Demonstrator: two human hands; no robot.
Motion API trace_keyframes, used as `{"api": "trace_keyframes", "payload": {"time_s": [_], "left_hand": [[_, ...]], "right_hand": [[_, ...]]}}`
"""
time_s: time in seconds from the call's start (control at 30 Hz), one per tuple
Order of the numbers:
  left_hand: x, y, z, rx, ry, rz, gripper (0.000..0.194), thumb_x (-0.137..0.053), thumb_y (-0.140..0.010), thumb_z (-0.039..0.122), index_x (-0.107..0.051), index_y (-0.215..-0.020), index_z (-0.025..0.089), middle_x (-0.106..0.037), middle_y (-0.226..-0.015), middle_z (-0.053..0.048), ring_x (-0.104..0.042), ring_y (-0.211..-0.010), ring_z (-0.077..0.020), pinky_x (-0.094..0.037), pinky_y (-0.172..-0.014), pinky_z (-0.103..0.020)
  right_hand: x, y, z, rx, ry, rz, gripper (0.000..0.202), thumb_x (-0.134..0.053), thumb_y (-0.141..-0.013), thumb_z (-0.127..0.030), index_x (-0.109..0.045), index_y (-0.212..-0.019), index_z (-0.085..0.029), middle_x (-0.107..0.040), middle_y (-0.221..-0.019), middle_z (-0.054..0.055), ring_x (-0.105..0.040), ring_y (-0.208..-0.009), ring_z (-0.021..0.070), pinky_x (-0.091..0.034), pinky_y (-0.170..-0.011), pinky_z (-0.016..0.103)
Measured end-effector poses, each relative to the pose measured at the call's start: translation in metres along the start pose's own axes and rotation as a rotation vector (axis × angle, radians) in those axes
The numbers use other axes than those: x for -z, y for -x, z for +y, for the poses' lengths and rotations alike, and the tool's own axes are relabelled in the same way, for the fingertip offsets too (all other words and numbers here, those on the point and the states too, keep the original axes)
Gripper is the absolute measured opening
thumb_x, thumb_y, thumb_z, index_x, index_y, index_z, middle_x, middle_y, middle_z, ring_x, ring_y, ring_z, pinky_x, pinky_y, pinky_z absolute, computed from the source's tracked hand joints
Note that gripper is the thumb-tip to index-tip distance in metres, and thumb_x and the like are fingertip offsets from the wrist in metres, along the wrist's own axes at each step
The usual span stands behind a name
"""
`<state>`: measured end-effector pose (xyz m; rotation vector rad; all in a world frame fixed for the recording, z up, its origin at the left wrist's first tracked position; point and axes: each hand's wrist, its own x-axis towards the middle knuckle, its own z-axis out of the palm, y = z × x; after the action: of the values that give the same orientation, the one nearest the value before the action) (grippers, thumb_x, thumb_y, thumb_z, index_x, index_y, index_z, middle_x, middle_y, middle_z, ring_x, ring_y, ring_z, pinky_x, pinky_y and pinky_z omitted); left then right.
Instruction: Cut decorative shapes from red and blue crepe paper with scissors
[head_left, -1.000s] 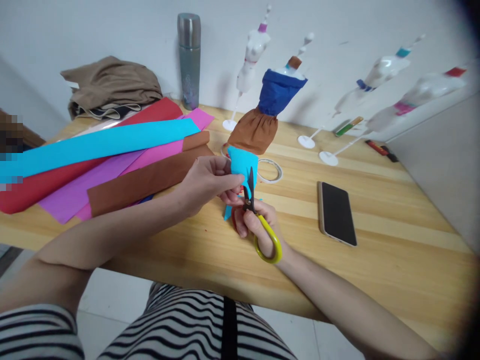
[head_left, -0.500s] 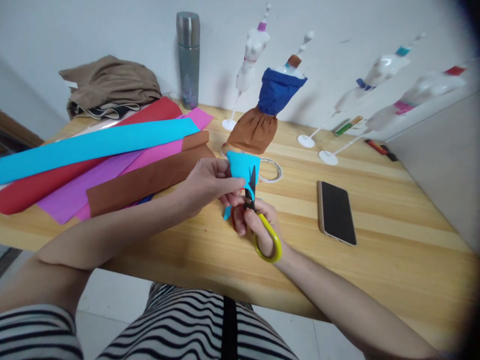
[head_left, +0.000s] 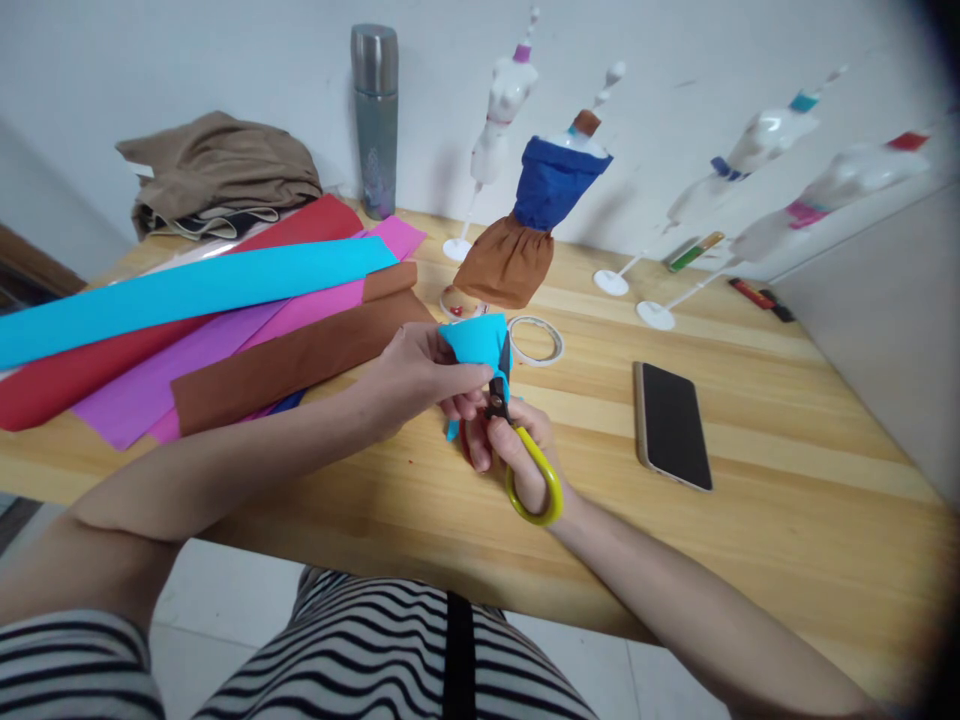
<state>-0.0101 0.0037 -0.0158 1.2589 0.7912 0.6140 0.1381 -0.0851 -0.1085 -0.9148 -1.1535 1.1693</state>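
A small piece of bright blue paper (head_left: 478, 341) is pinched between the thumb and fingers of my left hand (head_left: 431, 372). My right hand (head_left: 517, 440) is closed round the yellow handles of a pair of scissors (head_left: 553, 492). The dark blades point away from me, at the right edge of the blue piece. Below my fingers, a blue scrap (head_left: 452, 430) shows on the table. Just beyond the hands stands a mini mannequin in a blue top (head_left: 555, 185) and a gathered brown skirt (head_left: 504, 262).
Long coloured sheets (head_left: 195, 300) lie at the left, before a folded brown cloth (head_left: 225, 170) and a flask (head_left: 376, 130). A tape roll (head_left: 559, 345) lies beyond my hands, a phone (head_left: 675, 425) to the right. More white mannequins (head_left: 772, 140) stand along the wall.
The blue paper has turned and shifted slightly left and nearer in my left hand. The scissor blades have come closer together at its right edge.
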Motion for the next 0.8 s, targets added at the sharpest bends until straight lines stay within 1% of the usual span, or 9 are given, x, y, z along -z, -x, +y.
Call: {"api": "trace_keyframes", "payload": {"time_s": [0.2, 0.3, 0.4, 0.5, 0.6, 0.67, 0.8], "left_hand": [[0.0010, -0.0002, 0.0024, 0.022, -0.011, -0.004, 0.013, -0.073, -0.067, 0.018, -0.068, -0.056, 0.013, -0.066, -0.053, -0.003, -0.060, -0.047, -0.0116, -0.050, -0.049, -0.022], [0.0033, 0.0001, 0.0013, 0.011, -0.012, -0.011, 0.017, -0.076, -0.070, 0.023, -0.069, -0.059, 0.013, -0.069, -0.056, -0.004, -0.062, -0.049, -0.0118, -0.051, -0.050, -0.021], [0.0050, 0.0006, 0.0000, -0.017, 0.002, 0.007, 0.023, -0.076, -0.076, 0.028, -0.069, -0.059, 0.013, -0.071, -0.058, -0.005, -0.066, -0.053, -0.0126, -0.052, -0.053, -0.021], [0.0041, 0.0014, 0.0002, -0.015, 0.021, 0.033, 0.022, -0.074, -0.076, 0.024, -0.069, -0.058, 0.013, -0.071, -0.058, -0.005, -0.065, -0.052, -0.0117, -0.053, -0.053, -0.020], [0.0015, 0.0028, 0.0012, -0.024, 0.028, 0.054, 0.021, -0.074, -0.076, 0.020, -0.069, -0.057, 0.013, -0.071, -0.058, -0.004, -0.064, -0.051, -0.0109, -0.053, -0.053, -0.020], [-0.0003, 0.0039, 0.0016, -0.039, 0.007, 0.070, 0.022, -0.074, -0.077, 0.019, -0.068, -0.057, 0.013, -0.071, -0.058, -0.004, -0.064, -0.051, -0.0109, -0.053, -0.054, -0.020], [-0.0029, 0.0057, 0.0018, -0.064, -0.043, 0.086, 0.023, -0.071, -0.079, 0.015, -0.068, -0.056, 0.013, -0.071, -0.058, -0.003, -0.065, -0.052, -0.0101, -0.052, -0.053, -0.018]], "right_hand": [[-0.0004, -0.0010, -0.0012, 0.018, 0.000, -0.008, 0.042, -0.071, -0.095, -0.060, -0.071, -0.102, -0.019, -0.049, -0.052, -0.007, -0.037, -0.040, 0.0102, -0.033, -0.042, 0.027], [0.0001, -0.0007, -0.0001, 0.019, -0.004, -0.022, 0.040, -0.071, -0.095, -0.058, -0.072, -0.102, -0.019, -0.048, -0.052, -0.008, -0.036, -0.040, 0.0095, -0.032, -0.041, 0.026], [0.0007, 0.0001, 0.0007, 0.000, -0.013, -0.030, 0.043, -0.071, -0.095, -0.059, -0.073, -0.109, -0.019, -0.048, -0.053, -0.008, -0.038, -0.041, 0.0103, -0.032, -0.042, 0.027], [0.0004, 0.0004, -0.0011, -0.020, -0.006, -0.031, 0.047, -0.070, -0.093, -0.062, -0.072, -0.110, -0.018, -0.051, -0.054, -0.006, -0.041, -0.044, 0.0117, -0.034, -0.045, 0.027], [-0.0005, 0.0002, -0.0039, -0.028, 0.025, -0.028, 0.051, -0.069, -0.093, -0.066, -0.071, -0.105, -0.017, -0.053, -0.054, -0.005, -0.042, -0.046, 0.0129, -0.036, -0.047, 0.028], [-0.0005, 0.0007, -0.0042, -0.030, 0.043, -0.024, 0.050, -0.068, -0.093, -0.067, -0.070, -0.100, -0.018, -0.055, -0.053, -0.004, -0.044, -0.047, 0.0133, -0.037, -0.048, 0.029], [0.0014, 0.0028, 0.0009, -0.021, 0.029, -0.023, 0.046, -0.067, -0.095, -0.065, -0.070, -0.103, -0.020, -0.054, -0.055, -0.004, -0.044, -0.048, 0.0139, -0.037, -0.049, 0.029]]}}
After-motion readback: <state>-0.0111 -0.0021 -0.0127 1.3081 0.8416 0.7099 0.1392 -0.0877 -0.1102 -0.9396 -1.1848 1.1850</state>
